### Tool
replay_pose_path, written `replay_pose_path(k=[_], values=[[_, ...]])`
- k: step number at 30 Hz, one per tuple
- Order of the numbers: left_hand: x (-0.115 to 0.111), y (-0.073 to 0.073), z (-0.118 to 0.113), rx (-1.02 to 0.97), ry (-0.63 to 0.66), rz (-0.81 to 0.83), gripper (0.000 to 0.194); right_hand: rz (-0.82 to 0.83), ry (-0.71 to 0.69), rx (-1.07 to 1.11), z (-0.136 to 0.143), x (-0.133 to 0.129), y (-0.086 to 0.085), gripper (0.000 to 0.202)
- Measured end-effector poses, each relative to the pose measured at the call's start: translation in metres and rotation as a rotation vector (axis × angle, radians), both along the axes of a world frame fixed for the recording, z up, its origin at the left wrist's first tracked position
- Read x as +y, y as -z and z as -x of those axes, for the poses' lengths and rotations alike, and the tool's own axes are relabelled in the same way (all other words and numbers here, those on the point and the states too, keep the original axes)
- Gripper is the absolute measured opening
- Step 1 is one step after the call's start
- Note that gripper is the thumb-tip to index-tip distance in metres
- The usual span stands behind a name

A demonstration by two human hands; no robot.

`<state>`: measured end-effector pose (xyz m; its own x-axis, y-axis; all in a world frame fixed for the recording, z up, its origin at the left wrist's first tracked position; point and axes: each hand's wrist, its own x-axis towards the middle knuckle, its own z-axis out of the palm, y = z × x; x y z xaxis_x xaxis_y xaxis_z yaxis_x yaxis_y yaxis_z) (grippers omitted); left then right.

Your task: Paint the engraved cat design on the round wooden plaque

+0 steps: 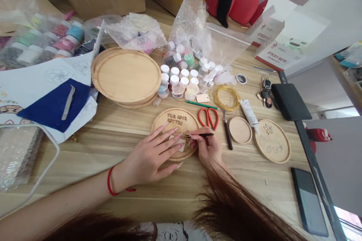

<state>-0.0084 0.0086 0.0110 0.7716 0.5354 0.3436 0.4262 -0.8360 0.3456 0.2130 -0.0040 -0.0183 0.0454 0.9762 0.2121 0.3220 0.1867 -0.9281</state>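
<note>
wooden tabletop [261,203] holds lettered plate [160,121] under open left hand [154,154], right hand [209,148] gripping dark tool [206,134].

Left hand [155,154] rests on a lettered wooden tray [160,118].

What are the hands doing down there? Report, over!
Left hand: fingers spread over lettered wooden tray. Right hand: holding thin dark tool. Red-handled tool: close beside tray. Over.
</note>
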Motion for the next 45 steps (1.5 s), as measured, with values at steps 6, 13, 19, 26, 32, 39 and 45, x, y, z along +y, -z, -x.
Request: replay_pose_path(k=[6,13,19,26,32,39,45], values=[[0.0,-0.001,0.0,-0.011,-0.001,0.0,0.05,-0.012,0.02,-0.031,0.003,0.0,-0.007,0.009],[0.0,-0.001,0.001,-0.002,0.003,0.003,0.05,0.018,0.001,-0.011,-0.001,0.0,0.0,0.01],[0.0,0.0,0.0,-0.001,0.002,0.006,0.051,0.007,0.012,0.025,-0.001,-0.001,0.002,0.009],[0.0,0.001,0.0,-0.013,0.0,0.009,0.049,0.0,-0.002,-0.069,0.002,0.001,-0.005,0.01],[0.0,0.001,0.001,-0.009,0.009,0.015,0.05,-0.038,0.007,-0.148,0.006,0.002,-0.012,0.013],[0.0,0.001,0.001,-0.019,0.007,0.014,0.049,-0.049,0.033,-0.113,0.005,0.002,-0.008,0.012],[0.0,0.001,0.001,-0.018,0.01,0.011,0.05,-0.029,0.02,-0.109,0.005,0.002,-0.01,0.012]])
